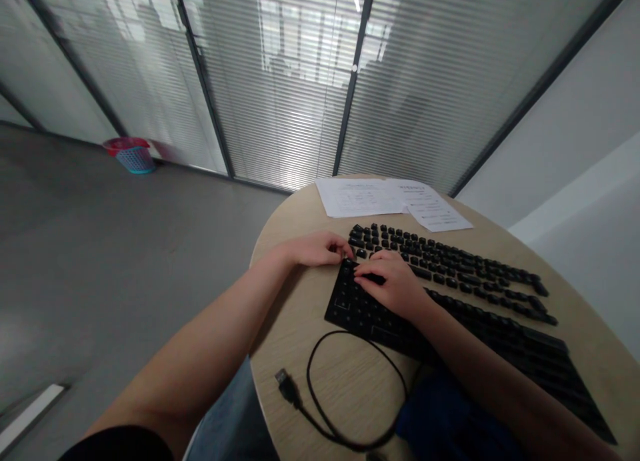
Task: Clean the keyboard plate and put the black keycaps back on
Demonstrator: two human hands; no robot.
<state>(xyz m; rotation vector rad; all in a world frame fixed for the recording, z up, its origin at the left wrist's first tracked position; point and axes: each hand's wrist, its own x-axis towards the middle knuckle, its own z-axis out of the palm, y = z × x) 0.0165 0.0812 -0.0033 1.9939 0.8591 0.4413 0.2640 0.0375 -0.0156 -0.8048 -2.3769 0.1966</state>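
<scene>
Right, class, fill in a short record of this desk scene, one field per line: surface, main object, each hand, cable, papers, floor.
Surface: round wooden table
Main object: black keyboard, lying slantwise across the table
Left hand: fingertips on the keyboard's far left corner
Right hand: on the keys at the left end, fingers bent; unclear whether it grips a key
Cable: black USB cable, looped, its plug lying free on the table
Papers: printed sheets beyond the keyboard
Floor: blue basket with a red liner, by the glass wall

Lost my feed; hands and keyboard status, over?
Left hand at left end of keyboard, right hand on its keys. USB cable unplugged in front. Papers behind.
</scene>
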